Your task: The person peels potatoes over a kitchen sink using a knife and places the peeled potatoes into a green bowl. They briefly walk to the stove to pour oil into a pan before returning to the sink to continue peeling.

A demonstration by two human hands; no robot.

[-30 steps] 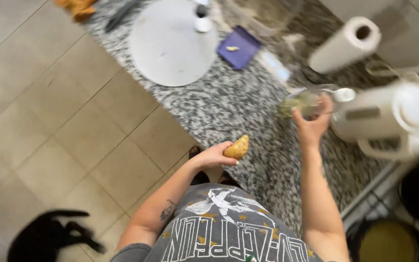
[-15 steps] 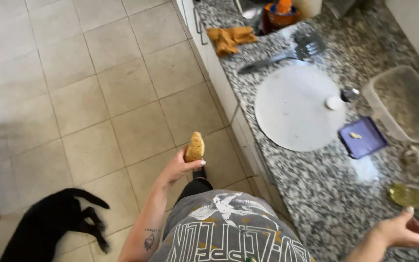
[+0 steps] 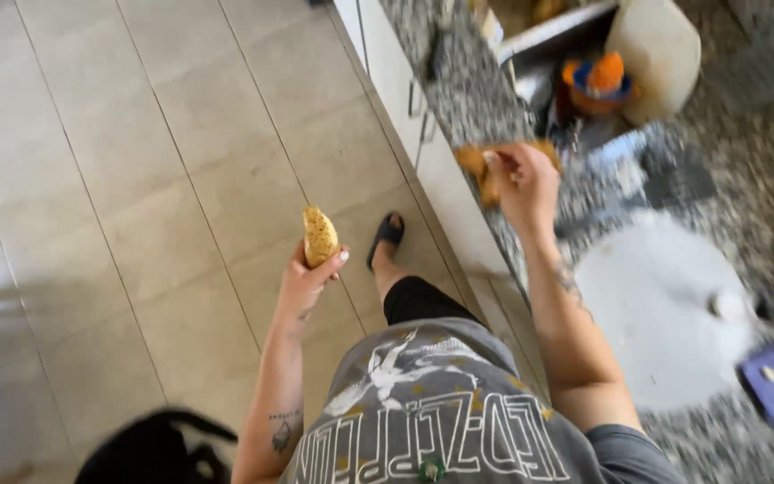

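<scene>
Your right hand (image 3: pixel 526 184) has moved up the worktop (image 3: pixel 745 179) onto the orange cloth (image 3: pixel 481 166), fingers pinching it; your left hand (image 3: pixel 308 278) still grips the potato (image 3: pixel 320 237).

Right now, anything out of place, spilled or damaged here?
Nothing spilled or broken that shows. The left hand holds a potato out over the tile floor; the right hand is on an orange cloth bunched at the granite counter edge. The view is blurred.

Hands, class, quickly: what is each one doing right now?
Left hand: closed on a potato, held over the floor.
Right hand: at the orange cloth on the counter edge; grip too blurred to tell.
</scene>
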